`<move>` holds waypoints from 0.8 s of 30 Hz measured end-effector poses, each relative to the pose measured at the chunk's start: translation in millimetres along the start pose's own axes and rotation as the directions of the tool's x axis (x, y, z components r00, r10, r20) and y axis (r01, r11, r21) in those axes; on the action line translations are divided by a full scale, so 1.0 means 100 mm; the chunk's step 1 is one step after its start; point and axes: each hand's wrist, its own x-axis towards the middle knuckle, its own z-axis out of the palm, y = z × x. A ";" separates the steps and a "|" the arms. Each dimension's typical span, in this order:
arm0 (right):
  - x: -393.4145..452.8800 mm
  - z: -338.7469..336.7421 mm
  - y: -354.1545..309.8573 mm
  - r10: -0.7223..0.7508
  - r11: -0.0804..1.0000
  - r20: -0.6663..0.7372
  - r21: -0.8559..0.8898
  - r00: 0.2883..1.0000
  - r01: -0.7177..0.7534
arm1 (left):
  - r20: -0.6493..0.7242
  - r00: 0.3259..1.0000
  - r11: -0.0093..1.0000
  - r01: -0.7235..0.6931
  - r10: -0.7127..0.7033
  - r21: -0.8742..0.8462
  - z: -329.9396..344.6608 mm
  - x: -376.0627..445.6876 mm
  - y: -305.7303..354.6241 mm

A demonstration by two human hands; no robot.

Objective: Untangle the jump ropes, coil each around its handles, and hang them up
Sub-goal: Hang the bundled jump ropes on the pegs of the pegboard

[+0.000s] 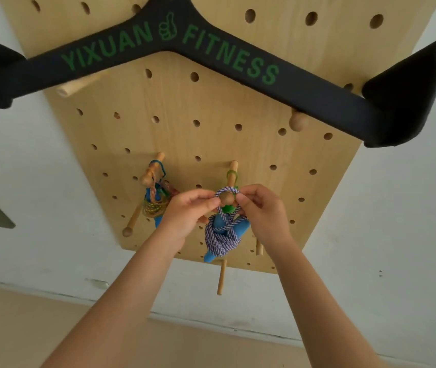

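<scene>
A purple-and-white jump rope (222, 236) is coiled round its blue handles and hangs below a wooden peg (228, 199) on the pegboard. My left hand (189, 212) and my right hand (260, 207) each pinch a loop of this rope, one on each side of the peg's round knob. A thin green cord (232, 174) sits further back on the same peg. To the left, a multicoloured jump rope (155, 204) with blue handles hangs coiled from another peg (151, 172).
The wooden pegboard (211, 107) on a white wall has several more pegs, including one at lower middle (221, 277) and one at lower left (133, 221). A black fitness bar (238, 65) with green lettering hangs across the board's top. Pale floor lies below.
</scene>
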 end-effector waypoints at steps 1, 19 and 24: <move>0.02 0.01 0.00 0.002 1.000 0.003 0.003 1.000 -0.002 | 0.015 1.000 1.000 0.006 -0.006 -0.024 0.00 0.01 0.00; 0.16 0.03 0.11 0.010 0.995 0.020 0.099 1.000 -0.012 | -0.084 0.996 0.996 0.036 -0.042 -0.076 0.26 0.10 0.01; -0.11 0.01 0.05 -0.003 0.999 -0.016 0.043 1.000 0.003 | -0.055 0.998 0.999 0.011 -0.013 -0.038 0.14 -0.09 -0.01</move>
